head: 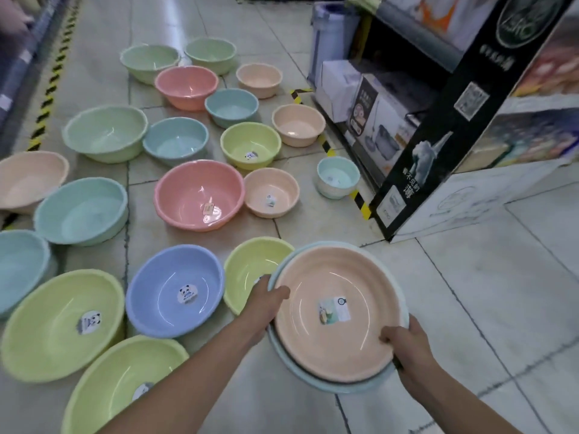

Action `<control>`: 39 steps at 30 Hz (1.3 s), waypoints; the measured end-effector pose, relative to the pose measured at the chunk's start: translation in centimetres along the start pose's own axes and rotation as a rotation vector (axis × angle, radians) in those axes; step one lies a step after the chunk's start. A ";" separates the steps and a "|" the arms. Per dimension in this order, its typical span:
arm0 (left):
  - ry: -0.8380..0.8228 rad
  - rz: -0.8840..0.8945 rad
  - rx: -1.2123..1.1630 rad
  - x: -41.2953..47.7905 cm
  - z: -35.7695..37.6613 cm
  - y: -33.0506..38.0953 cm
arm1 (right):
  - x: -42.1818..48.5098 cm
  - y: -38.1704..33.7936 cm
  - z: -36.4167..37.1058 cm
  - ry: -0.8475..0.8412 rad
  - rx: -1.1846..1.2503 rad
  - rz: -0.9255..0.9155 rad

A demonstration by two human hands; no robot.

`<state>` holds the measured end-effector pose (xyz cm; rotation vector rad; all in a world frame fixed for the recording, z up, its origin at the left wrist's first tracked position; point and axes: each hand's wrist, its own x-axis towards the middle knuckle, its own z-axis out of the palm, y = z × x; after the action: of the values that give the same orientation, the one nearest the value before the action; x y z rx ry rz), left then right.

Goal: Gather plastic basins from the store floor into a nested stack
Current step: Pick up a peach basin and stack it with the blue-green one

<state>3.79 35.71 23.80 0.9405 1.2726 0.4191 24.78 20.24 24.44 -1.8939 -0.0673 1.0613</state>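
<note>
While left hand (266, 297), right hand (405, 343) grip peach basin (332, 286) rim, blue basin (313, 382) beneath mostly hidden.

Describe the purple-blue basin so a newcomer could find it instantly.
Left of the black display stand, basins cover the tiled floor. In the rows nearest the person, just left of the left hand gripping the held stack, the purple-blue basin sits between two yellow-green basins. It is the only one of that colour, with a panda sticker inside.
</note>
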 end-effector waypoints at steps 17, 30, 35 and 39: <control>0.193 -0.146 -0.200 0.4 -7.8 30.6 | -1.0 -36.3 12.3 -0.203 -0.320 0.019; 0.349 -0.350 -0.336 20.4 -8.4 32.7 | 20.5 -45.7 27.1 -0.370 -0.643 -0.013; 0.403 -0.441 -0.320 30.2 -7.8 30.6 | 32.2 -45.7 33.6 -0.459 -0.832 -0.018; 0.411 -0.480 -0.266 38.0 -7.7 27.5 | 40.6 -43.8 38.3 -0.520 -0.930 -0.069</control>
<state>13.53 82.23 21.87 0.3085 1.7111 0.3988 39.40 89.61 23.57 -2.2986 -1.0733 1.6161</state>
